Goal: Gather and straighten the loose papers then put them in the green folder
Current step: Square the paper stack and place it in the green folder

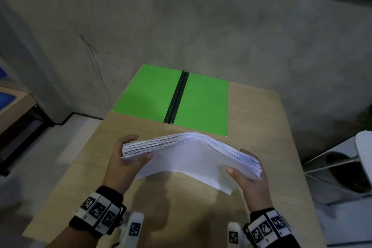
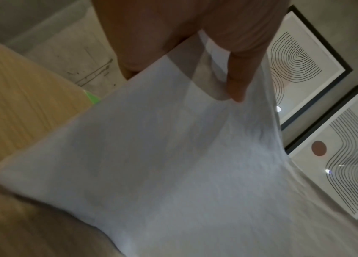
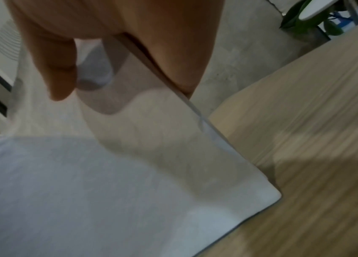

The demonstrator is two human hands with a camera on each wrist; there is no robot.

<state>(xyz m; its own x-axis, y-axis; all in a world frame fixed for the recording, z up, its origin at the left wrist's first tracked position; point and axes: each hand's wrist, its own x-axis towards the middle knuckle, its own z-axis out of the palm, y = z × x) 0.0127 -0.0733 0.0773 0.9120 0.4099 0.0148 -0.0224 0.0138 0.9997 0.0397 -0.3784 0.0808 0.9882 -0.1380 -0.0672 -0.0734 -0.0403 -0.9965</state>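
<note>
A stack of white papers [image 1: 187, 153] is held above the wooden table [image 1: 261, 127], arched upward in the middle. My left hand [image 1: 128, 155] grips its left end, thumb on the near face and fingers behind. My right hand [image 1: 249, 175] grips the right end the same way. The stack's near lower edge hangs close to the tabletop. The green folder [image 1: 153, 94] lies open and flat at the table's far side, with a black spine down its middle. The left wrist view shows the papers [image 2: 173, 165] under my thumb, and the right wrist view shows the papers [image 3: 107, 182] likewise.
The table stands against a grey concrete wall [image 1: 201, 26] with framed line drawings [image 2: 301, 66]. A white chair [image 1: 362, 147] and a potted plant [image 3: 305, 20] are to the right. A low wooden shelf [image 1: 16, 106] sits at the left on the floor.
</note>
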